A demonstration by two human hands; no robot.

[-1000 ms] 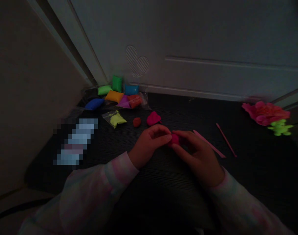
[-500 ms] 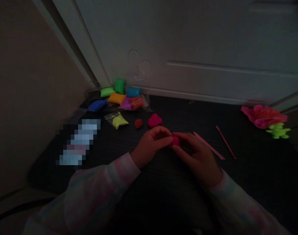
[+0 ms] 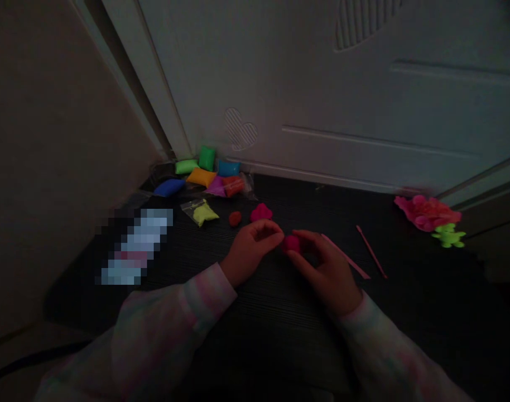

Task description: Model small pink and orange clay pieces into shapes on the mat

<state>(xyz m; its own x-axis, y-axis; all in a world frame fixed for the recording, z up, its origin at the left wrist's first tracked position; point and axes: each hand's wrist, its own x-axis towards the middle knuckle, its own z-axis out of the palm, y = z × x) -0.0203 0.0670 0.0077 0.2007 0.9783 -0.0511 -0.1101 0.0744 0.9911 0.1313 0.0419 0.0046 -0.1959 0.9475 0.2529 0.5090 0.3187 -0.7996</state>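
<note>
Between the thumb and fingers of my right hand (image 3: 330, 273) is a small round ball of pink clay (image 3: 292, 244), held just above the table. My left hand (image 3: 249, 251) is beside it, thumb and forefinger pinched together close to the ball's left side. Whether those fingertips hold a bit of clay I cannot make out. Behind my left hand lies a larger pink clay lump (image 3: 261, 212), partly covered by the fingers. To its left rests a small red-brown clay ball (image 3: 234, 218).
A pink flat modelling knife (image 3: 347, 258) and a thin pink stick tool (image 3: 371, 251) lie right of my hands. Several coloured clay packets (image 3: 201, 177) and an opened yellow packet (image 3: 205, 213) sit left. A pixelated bright object (image 3: 138, 245) lies far left; a lime-green figure (image 3: 448, 235) far right.
My left fingertips have drawn slightly away from the pink ball, which stays in my right hand. The camera view has tilted up and shifted right.
</note>
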